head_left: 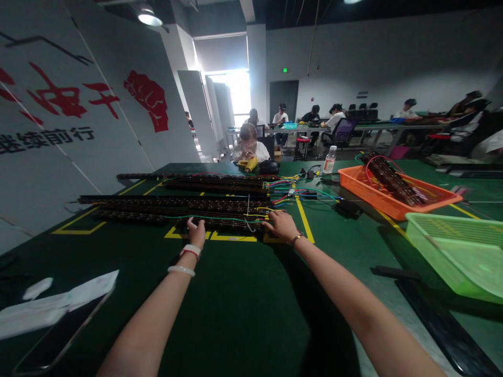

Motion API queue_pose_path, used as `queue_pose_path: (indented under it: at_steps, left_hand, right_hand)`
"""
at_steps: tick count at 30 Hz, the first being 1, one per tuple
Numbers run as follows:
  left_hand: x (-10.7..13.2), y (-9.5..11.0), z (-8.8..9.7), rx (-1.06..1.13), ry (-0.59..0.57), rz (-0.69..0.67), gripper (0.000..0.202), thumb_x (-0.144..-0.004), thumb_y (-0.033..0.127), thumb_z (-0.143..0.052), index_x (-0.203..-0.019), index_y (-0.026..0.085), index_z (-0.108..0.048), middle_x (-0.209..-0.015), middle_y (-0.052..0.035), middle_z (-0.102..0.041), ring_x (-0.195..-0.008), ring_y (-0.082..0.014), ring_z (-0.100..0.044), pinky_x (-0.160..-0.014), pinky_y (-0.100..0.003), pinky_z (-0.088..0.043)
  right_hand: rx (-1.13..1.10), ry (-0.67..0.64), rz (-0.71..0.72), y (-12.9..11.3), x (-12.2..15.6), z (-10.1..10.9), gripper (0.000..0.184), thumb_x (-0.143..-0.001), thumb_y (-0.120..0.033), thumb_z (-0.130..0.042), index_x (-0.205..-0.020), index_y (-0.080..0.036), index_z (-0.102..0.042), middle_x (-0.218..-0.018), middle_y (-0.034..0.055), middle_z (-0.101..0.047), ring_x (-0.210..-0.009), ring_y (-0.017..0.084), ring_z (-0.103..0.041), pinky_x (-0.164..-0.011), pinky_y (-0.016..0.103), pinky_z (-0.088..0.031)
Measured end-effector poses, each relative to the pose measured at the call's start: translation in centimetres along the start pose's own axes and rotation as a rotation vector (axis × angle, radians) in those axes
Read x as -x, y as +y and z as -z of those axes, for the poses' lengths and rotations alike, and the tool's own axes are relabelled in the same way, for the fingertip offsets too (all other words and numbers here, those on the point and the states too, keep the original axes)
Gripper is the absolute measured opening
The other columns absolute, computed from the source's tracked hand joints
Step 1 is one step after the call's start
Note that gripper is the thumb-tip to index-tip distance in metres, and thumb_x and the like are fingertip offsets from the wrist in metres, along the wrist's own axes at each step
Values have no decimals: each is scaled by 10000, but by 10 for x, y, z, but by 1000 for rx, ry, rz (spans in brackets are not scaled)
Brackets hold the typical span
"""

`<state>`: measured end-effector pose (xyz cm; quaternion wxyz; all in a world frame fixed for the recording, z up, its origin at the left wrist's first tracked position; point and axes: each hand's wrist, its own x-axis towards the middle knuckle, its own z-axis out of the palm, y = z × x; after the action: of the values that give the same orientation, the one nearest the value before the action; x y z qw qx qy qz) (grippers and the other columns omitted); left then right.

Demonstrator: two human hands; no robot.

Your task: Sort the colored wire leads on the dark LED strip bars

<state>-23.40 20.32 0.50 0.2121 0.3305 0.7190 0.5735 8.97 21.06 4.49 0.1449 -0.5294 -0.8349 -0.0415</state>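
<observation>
Long dark strips (181, 200) dotted with small light points lie side by side across the table, with coloured wires (281, 200) coming out at their right ends. My left hand (196, 233) is closed on the left part of the nearest dark strip (228, 224), thumb and forefinger at its edge. At that strip's right end, my right hand (283, 226) has its fingers bent over it by the wires. A green wire (214, 218) runs along the top. A pale tie (249, 225) stands near the right end.
An orange basket (396, 212) with more dark strips stands at right, and a green basket (416, 230) is nearer. A bottle (329, 159) stands behind. A phone (58, 335) lies front left, a black bar (444, 330) front right. A person (251, 146) sits across the table (236, 293).
</observation>
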Motion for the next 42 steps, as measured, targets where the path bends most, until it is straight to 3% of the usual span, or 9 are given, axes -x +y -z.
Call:
queue_pose_path:
  at_steps: [4,9,13,16,24,35,42]
  left_hand:
    - [2,-4,0,24,-30,-37,602,-763,261,-530,-1325,212,-320,-1229,-124,-501,-1113,-243,-505,-988,-401,-347]
    - [3,-7,1,66,-51,-62,629,-731,196,-562,-1315,253,-334,-1266,-88,-483,-1131,-214,-497,-1010,-362,-331]
    - [-1,-10,3,84,-75,-58,632,-725,191,-570,-1310,263,-343,-1248,-80,-501,-1119,-216,-508,-1010,-368,-335]
    - [-6,-12,4,83,-100,-49,637,-718,185,-583,-1307,264,-352,-1241,-85,-506,-1131,-224,-499,-1007,-375,-338]
    - [-21,-14,-1,80,-172,-48,658,-722,195,-598,-1322,273,-340,-1270,-96,-471,-1196,-238,-436,-1032,-400,-298]
    - [-45,-9,-8,101,-164,-59,641,-712,179,-577,-1307,223,-342,-1138,-87,-515,-1082,-218,-501,-1020,-370,-306]
    - [-64,-21,-18,117,-141,-81,604,-674,202,-610,-1231,245,-381,-1082,-75,-537,-1067,-241,-509,-1008,-394,-313]
  right_hand:
    - [57,56,-60,27,-26,11,352,-948,-335,-301,-1162,-137,-499,-1173,165,-534,-1067,267,-474,-890,367,-326]
    - [116,-10,-31,57,-61,5,366,-911,-289,-399,-1226,-118,-474,-1256,167,-494,-1149,271,-418,-968,370,-239]
    - [138,-131,2,65,-82,-11,321,-867,-317,-491,-1113,-123,-563,-1169,155,-578,-1113,258,-472,-984,373,-207]
    - [136,-197,7,66,-94,-23,313,-884,-378,-468,-1015,-130,-608,-1081,152,-633,-1047,253,-528,-971,379,-217]
    - [115,-259,-72,75,-114,-37,386,-923,-444,-377,-1095,-143,-545,-1120,164,-619,-1031,261,-557,-858,365,-326]
    - [95,-306,-125,78,-124,-47,438,-900,-508,-389,-1159,-166,-480,-1138,168,-610,-1025,282,-571,-845,405,-353]
    - [123,-285,-111,76,-123,-43,483,-883,-562,-385,-1130,-165,-504,-1119,170,-615,-1023,283,-570,-842,402,-357]
